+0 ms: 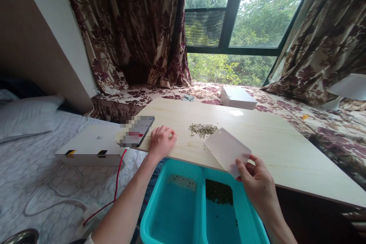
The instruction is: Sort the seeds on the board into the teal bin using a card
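My right hand [257,181] grips a thin white plastic scraper [227,150] with rounded corners by its near right edge, between thumb and fingers. The scraper tilts over the tabletop, its far corner beside a loose pile of small green-brown beans [203,130]. My left hand [162,141] rests on the table's near edge, fingers curled in; I see nothing in it. Below the edge sits a turquoise divided bin [200,206]. Pale, speckled grains [182,183] lie at the far end of its left compartment, and dark green beans [219,192] at that of the right one.
A phone [144,127] with a red cable lies at the left end of the pale wooden table [274,137]. Left of it, a white box [91,141] rests on the bed [25,171]. Another white box [238,97] stands on the window seat, with a lamp [350,85] farther right.
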Tool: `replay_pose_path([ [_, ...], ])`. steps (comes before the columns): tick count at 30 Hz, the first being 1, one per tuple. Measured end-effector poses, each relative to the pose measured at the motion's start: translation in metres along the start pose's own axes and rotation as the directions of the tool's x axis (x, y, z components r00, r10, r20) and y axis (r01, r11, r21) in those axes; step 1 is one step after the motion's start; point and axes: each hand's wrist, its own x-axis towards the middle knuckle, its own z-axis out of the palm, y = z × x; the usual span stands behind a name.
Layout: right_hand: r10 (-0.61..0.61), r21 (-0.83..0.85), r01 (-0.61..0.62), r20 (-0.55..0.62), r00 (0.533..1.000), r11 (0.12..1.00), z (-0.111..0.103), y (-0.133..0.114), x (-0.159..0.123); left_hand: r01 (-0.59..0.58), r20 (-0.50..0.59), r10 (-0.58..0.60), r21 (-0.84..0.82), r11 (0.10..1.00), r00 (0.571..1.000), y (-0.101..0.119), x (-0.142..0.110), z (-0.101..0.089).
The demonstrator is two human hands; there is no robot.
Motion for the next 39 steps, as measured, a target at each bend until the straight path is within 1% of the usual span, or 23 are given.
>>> replay_pose_path([
  [4, 0.010, 0.033, -0.013, 0.065, 0.998, 0.999, 0.008, -0.002, -0.009, 0.004, 0.002, -0.004, -0.004, 1.000, 1.000, 0.000, 0.000, 0.000],
  [8, 0.023, 0.076, -0.036, 0.172, 0.985, 0.996, 0.018, -0.004, -0.029, 0.003, 0.004, -0.003, -0.009, 1.000, 1.000, -0.001, 0.000, 0.000],
  [10, 0.017, 0.090, -0.037, 0.212, 0.977, 0.995, 0.018, -0.007, -0.038, 0.003, 0.001, -0.003, -0.009, 1.000, 1.000, -0.001, 0.000, 0.001],
  [12, 0.010, 0.101, -0.030, 0.195, 0.981, 0.994, 0.011, -0.011, -0.039, 0.002, -0.003, -0.002, -0.008, 1.000, 1.000, -0.001, 0.000, 0.001],
  [14, 0.006, 0.106, -0.018, 0.113, 0.994, 0.994, -0.002, -0.015, -0.029, -0.003, -0.005, 0.003, -0.007, 1.000, 1.000, -0.001, 0.001, 0.001],
  [16, -0.007, 0.083, 0.008, -0.013, 1.000, 0.996, -0.019, -0.016, -0.009, -0.011, -0.007, 0.011, -0.007, 1.000, 1.000, -0.001, 0.001, 0.001],
  [18, -0.033, 0.003, 0.034, -0.149, 0.988, 0.999, -0.034, -0.013, 0.015, -0.019, -0.003, 0.019, -0.007, 1.000, 1.000, -0.001, 0.001, 0.002],
  [20, -0.063, -0.021, 0.060, -0.229, 0.971, 0.998, -0.041, -0.009, 0.038, -0.024, -0.003, 0.024, -0.009, 1.000, 1.000, -0.001, 0.001, 0.002],
  [23, -0.114, -0.010, 0.114, -0.216, 0.970, 0.993, -0.040, -0.002, 0.061, -0.027, -0.004, 0.027, -0.007, 1.000, 1.000, -0.002, 0.001, 0.004],
  [26, -0.144, 0.059, 0.155, -0.158, 0.977, 0.986, -0.032, 0.003, 0.070, -0.034, -0.006, 0.033, -0.005, 0.999, 0.999, -0.003, 0.001, 0.005],
  [30, -0.152, 0.110, 0.164, -0.106, 0.983, 0.980, -0.025, 0.006, 0.073, -0.041, -0.003, 0.041, 0.002, 0.999, 0.999, -0.006, 0.001, 0.007],
  [33, -0.162, 0.102, 0.170, -0.076, 0.984, 0.980, -0.025, 0.007, 0.074, -0.046, -0.004, 0.046, 0.011, 0.999, 0.999, -0.007, 0.001, 0.008],
  [39, -0.203, 0.092, 0.207, -0.057, 0.978, 0.974, -0.026, 0.004, 0.071, -0.058, 0.000, 0.058, 0.014, 0.998, 0.998, -0.008, 0.001, 0.009],
])
